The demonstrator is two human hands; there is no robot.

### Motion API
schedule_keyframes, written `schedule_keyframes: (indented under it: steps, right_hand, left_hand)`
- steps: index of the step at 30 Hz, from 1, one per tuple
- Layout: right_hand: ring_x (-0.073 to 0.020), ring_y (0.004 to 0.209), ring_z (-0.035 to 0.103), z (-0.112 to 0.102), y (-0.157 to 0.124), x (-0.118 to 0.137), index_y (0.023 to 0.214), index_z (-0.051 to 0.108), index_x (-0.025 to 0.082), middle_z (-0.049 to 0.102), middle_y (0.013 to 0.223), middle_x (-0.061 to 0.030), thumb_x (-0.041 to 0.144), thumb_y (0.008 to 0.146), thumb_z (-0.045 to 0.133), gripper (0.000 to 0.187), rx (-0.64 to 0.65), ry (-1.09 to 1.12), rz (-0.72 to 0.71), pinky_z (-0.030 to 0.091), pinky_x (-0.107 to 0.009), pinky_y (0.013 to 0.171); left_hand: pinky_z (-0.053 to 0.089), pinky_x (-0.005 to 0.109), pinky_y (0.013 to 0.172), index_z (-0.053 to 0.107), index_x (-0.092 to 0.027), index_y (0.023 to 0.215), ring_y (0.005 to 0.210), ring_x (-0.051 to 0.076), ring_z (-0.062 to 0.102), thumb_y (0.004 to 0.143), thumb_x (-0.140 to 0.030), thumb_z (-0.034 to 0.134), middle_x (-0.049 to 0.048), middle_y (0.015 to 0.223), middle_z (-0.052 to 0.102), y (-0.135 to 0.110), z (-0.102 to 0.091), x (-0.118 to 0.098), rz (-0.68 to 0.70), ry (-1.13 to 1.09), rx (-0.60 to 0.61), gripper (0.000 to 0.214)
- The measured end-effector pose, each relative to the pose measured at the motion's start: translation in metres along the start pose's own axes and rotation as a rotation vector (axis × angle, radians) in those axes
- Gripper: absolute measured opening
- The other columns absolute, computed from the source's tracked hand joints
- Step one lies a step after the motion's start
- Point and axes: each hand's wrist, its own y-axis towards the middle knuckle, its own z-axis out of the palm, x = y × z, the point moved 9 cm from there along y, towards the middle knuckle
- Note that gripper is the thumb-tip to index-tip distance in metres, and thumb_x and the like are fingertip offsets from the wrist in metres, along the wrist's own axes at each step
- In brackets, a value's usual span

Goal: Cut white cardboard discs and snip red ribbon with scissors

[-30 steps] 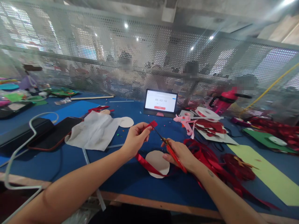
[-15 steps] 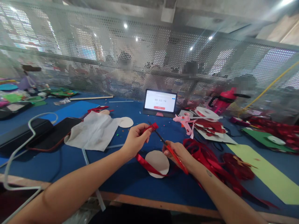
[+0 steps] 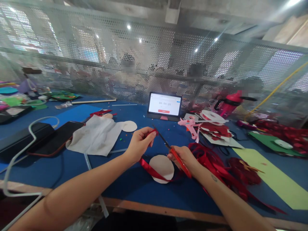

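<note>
Between the thumb and fingers of my left hand (image 3: 141, 143) is the end of a red ribbon (image 3: 148, 167). The ribbon trails down from that hand across a white round disc (image 3: 164, 165) on the table. My right hand (image 3: 183, 157) is closed round the orange handles of a pair of scissors (image 3: 177, 158). The dark blades point up and to the left, with their tips beside the ribbon's end. More red ribbon (image 3: 211, 163) lies in a loose heap right of my right hand.
A pink glue gun (image 3: 191, 127) lies beside a tablet (image 3: 165, 104) showing a timer. To the left are a grey cloth (image 3: 96, 136), a phone (image 3: 56, 138) and a white cable (image 3: 32, 128). Yellow paper (image 3: 271, 178) lies at right; a perforated metal screen (image 3: 166, 57) stands behind the table.
The red piece that stuck out past my left fingers, by the scissor tips, now shows much smaller. Both hands have stayed nearly in place.
</note>
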Motion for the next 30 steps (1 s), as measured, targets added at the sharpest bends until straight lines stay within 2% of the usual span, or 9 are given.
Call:
schedule_keyframes:
  steps: [2,7,10,14,17,21,24,27,30]
  right_hand:
    - [-0.0090,0.035,0.039,0.000,-0.001,-0.004,0.066,0.045,0.020,0.041,0.042,0.0049,0.050,0.080,0.045,0.033,-0.015,0.179,0.072,0.027,-0.020,0.038]
    - [-0.0070,0.032,0.035,-0.002,-0.004,-0.006,0.072,0.050,0.018,0.038,0.039,0.0084,0.047,0.076,0.053,0.030,-0.077,0.579,0.189,0.030,-0.019,0.036]
    - [-0.0059,0.034,0.036,0.000,-0.004,-0.001,0.074,0.052,0.017,0.040,0.044,0.0083,0.041,0.074,0.058,0.025,-0.068,0.639,0.188,0.031,-0.018,0.036]
    - [-0.0048,0.036,0.036,0.006,-0.004,0.007,0.074,0.053,0.017,0.042,0.049,0.0075,0.036,0.072,0.059,0.021,0.003,0.625,0.188,0.031,-0.017,0.036]
    - [-0.0055,0.036,0.036,0.001,-0.005,0.007,0.074,0.051,0.017,0.041,0.047,0.0080,0.035,0.073,0.057,0.019,-0.055,0.598,0.213,0.032,-0.018,0.037]
    - [-0.0069,0.040,0.040,-0.006,-0.007,0.008,0.074,0.048,0.018,0.042,0.049,0.0070,0.037,0.077,0.055,0.020,-0.094,0.591,0.142,0.034,-0.020,0.041]
    - [-0.0069,0.043,0.039,-0.008,-0.009,0.006,0.078,0.048,0.018,0.042,0.054,0.0063,0.044,0.077,0.055,0.027,-0.075,0.606,0.075,0.036,-0.021,0.045]
    - [-0.0081,0.048,0.039,-0.014,-0.008,0.005,0.086,0.050,0.018,0.041,0.058,0.0050,0.056,0.076,0.053,0.039,-0.061,0.585,0.011,0.037,-0.023,0.050]
    - [-0.0101,0.051,0.040,-0.019,-0.007,0.008,0.093,0.052,0.017,0.041,0.060,0.0035,0.062,0.077,0.047,0.048,-0.031,0.403,-0.026,0.033,-0.023,0.050]
  left_hand:
    - [0.024,0.017,0.043,0.055,-0.015,0.071,0.043,0.004,0.037,0.077,-0.031,0.056,-0.0061,0.048,0.044,-0.001,0.005,0.002,-0.032,-0.003,0.045,0.017]
    - [0.023,0.017,0.041,0.051,-0.016,0.069,0.042,0.005,0.038,0.076,-0.029,0.052,-0.0047,0.047,0.048,-0.013,0.031,0.020,-0.226,-0.017,0.284,0.015]
    - [0.019,0.017,0.038,0.048,-0.016,0.068,0.037,0.004,0.031,0.077,-0.029,0.048,-0.0048,0.045,0.048,-0.020,0.043,0.030,-0.281,0.075,0.402,0.016]
    - [0.021,0.017,0.038,0.051,-0.015,0.073,0.037,0.004,0.030,0.079,-0.028,0.045,-0.0043,0.049,0.050,-0.024,0.050,0.031,-0.247,0.193,0.479,0.016]
    - [0.025,0.016,0.038,0.051,-0.015,0.073,0.037,0.004,0.034,0.080,-0.028,0.044,-0.0040,0.050,0.050,-0.025,0.051,0.029,-0.228,0.230,0.501,0.016]
    - [0.031,0.017,0.038,0.049,-0.016,0.071,0.037,0.006,0.041,0.078,-0.028,0.047,-0.0041,0.050,0.051,-0.023,0.047,0.030,-0.222,0.273,0.480,0.014]
    - [0.027,0.017,0.036,0.050,-0.016,0.070,0.035,0.004,0.037,0.078,-0.030,0.050,-0.0048,0.049,0.050,-0.020,0.041,0.025,-0.194,0.237,0.416,0.016]
    - [0.023,0.017,0.037,0.053,-0.015,0.069,0.036,0.003,0.033,0.078,-0.033,0.053,-0.0053,0.047,0.049,-0.015,0.031,0.014,-0.145,0.146,0.297,0.020]
    - [0.023,0.016,0.039,0.056,-0.015,0.071,0.039,0.004,0.036,0.079,-0.034,0.054,-0.0047,0.046,0.049,-0.009,0.017,0.004,-0.082,0.041,0.153,0.021]
